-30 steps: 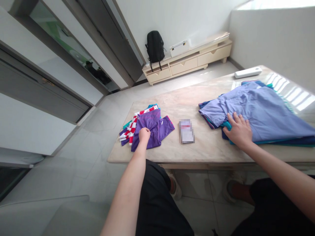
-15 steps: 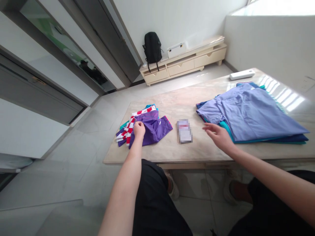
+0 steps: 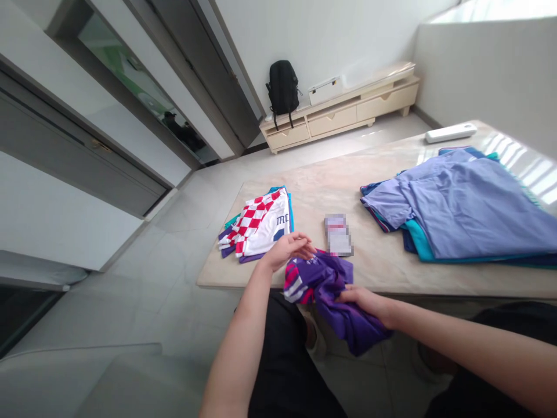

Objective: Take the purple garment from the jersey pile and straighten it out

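Note:
A crumpled purple jersey [image 3: 335,290] with pink and white patterned parts hangs over the table's near edge, above my lap. My right hand [image 3: 369,305] is closed on its right side, fingers bunched into the cloth. My left hand [image 3: 290,249] is open over its upper left corner, fingers stretched out; whether they touch the cloth I cannot tell. Beyond that hand lies a small pile topped by a red-and-white checkered jersey [image 3: 261,223] with dark lettering. A blurred-out flat rectangular item [image 3: 338,235] rests just past the purple jersey.
On the right of the marble-look table [image 3: 322,180] is a stack of garments under a large light-blue shirt [image 3: 461,203]. A long white object [image 3: 451,133] lies behind it. A black backpack [image 3: 283,87] and a white box [image 3: 324,91] stand on the low cabinet [image 3: 333,121] by the wall.
The purple jersey has come off the left pile toward me, uncovering the checkered one. My right hand has moved nearer and gripped it; my left has moved right and opened. The view has shifted slightly.

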{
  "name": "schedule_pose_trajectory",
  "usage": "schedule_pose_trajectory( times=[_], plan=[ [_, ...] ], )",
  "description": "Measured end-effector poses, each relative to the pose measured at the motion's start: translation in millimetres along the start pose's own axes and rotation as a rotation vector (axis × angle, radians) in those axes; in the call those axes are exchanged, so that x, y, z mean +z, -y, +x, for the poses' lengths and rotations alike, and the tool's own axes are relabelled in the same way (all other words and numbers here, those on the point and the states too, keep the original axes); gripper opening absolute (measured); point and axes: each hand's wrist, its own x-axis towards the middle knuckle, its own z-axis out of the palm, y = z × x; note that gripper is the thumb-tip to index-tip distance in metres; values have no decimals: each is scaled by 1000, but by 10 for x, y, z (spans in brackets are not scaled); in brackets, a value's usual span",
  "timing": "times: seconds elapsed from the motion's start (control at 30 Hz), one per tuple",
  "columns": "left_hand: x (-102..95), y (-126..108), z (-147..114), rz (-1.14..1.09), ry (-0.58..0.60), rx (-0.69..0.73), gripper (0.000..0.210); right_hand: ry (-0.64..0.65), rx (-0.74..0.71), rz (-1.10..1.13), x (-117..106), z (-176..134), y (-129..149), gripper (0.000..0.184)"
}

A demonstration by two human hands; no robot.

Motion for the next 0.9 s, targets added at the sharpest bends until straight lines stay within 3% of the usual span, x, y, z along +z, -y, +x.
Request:
schedule_pose_trajectory(
  times=[0.03,0.1,0.23,0.3,0.4,0.63,0.9],
  plan=[
    [-28,43,77,97,-138,-55,40,-7,-24,-61,-8,-11,-3,29],
    [-68,146,216,228,-244,-127,32,20,-25,-190,-40,-57,-6,29],
    [3,259,353,348,-116,-132,33,41,-42,-725,-182,-227,-22,21],
    [89,246,368,367,-19,-101,42,-3,-30,-1023,-282,-312,-49,14],
    [190,203,389,395,59,-72,51,-60,54,-1327,-434,-391,-78,18],
    [205,219,497,457,63,-74,40,-52,71,-1524,-568,-420,39,31],
    [228,244,505,483,72,-64,53,-21,41,-1552,-592,-401,-2,34]
  ],
)
